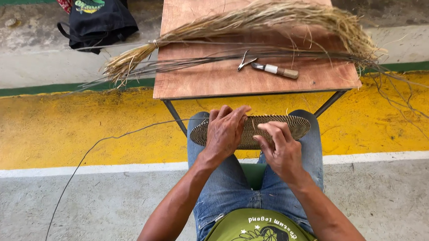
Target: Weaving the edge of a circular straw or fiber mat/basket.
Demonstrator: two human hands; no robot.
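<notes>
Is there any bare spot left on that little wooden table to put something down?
Yes. The table's near strip, in front of the knife and the small metal tool, is bare, mostly toward its left corner. The far half is crowded with the straw bundle and thin dark stems. Both hands rest on the woven mat on the lap.

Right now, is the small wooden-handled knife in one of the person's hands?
No, the small wooden-handled knife lies on the brown plywood table, while both hands rest on the flat oval woven mat on the lap.
</notes>
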